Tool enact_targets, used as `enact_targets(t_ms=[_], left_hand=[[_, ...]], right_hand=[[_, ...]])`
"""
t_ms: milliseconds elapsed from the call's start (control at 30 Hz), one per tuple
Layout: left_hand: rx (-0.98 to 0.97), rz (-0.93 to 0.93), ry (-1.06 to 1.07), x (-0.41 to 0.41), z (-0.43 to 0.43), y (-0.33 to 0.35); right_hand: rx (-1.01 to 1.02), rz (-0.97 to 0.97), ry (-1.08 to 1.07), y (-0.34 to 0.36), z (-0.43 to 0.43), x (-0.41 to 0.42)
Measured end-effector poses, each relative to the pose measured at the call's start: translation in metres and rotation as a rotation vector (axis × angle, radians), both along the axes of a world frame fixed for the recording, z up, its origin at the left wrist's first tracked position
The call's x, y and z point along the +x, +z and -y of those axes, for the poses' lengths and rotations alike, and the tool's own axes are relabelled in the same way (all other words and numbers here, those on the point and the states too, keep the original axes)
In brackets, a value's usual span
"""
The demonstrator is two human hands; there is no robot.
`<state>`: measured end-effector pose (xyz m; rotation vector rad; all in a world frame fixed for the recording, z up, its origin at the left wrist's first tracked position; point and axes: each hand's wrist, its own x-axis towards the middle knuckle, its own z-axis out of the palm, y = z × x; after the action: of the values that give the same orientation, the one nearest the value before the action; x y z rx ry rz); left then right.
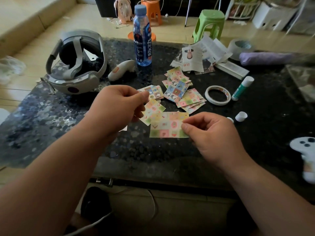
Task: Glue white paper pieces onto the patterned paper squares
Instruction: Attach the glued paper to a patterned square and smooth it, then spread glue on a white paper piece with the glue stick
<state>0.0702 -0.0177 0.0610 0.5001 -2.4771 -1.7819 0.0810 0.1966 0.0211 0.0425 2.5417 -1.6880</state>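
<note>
The left hand and right hand pinch patterned squares; bottle stands capped.

left hand pinching square, right hand — patterned rectangle

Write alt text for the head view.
The left hand pinches a small patterned paper square, the right hand a larger piece, over a dark table. More patterned squares, a tape roll and a glue stick lie beyond.

A dark speckled surface carries a grey headset at its far left corner and a water bottle at the far edge. Patterned paper squares are heaped mid-surface. Toward the right edge lie a tape ring, glue stick and white cap.
</note>
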Motion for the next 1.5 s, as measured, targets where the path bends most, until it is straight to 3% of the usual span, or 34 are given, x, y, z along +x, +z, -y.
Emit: enact_targets(t_ms=[167, 367, 500, 633, 733, 867, 1100, 1400, 1467, 1500], left_hand=[[0.093, -0.073, 0.094, -0.007, 0.011, -0.003], [0.080, -0.062, 0.120, -0.002, 0.037, -0.012], [-0.051, 0.024, 0.090, 0.000, 0.062, -0.020], [-0.396, 0.094, 0.043, -0.001, 0.079, -0.037], [-0.606, 0.132, 0.013, -0.004, 0.086, -0.051], [-0.727, 0.140, -0.154, -0.009, 0.084, -0.077], [-0.809, 0.174, -0.317, -0.020, 0.073, -0.083], [-0.823, 0.284, -0.223, -0.016, 0.069, -0.068], [-0.723, 0.253, -0.230, -0.011, 0.066, -0.057], [-0.585, 0.248, -0.208, -0.007, 0.062, -0.054]], right_hand=[[-0.186, 0.205, -0.168, -0.009, 0.017, -0.020], [-0.397, 0.243, -0.291, -0.018, 0.029, -0.049], [-0.153, 0.329, -0.169, -0.031, 0.041, -0.046], [0.198, 0.265, 0.085, -0.024, 0.053, -0.038], [0.321, 0.253, 0.275, -0.017, 0.059, -0.032], [0.411, 0.234, 0.413, -0.015, 0.064, -0.027], [0.351, 0.149, 0.427, -0.014, 0.059, -0.028], [0.331, 0.140, 0.432, -0.015, 0.050, -0.032], [0.313, 0.154, 0.397, -0.015, 0.049, -0.033], [0.290, 0.179, 0.371, -0.016, 0.049, -0.033]])
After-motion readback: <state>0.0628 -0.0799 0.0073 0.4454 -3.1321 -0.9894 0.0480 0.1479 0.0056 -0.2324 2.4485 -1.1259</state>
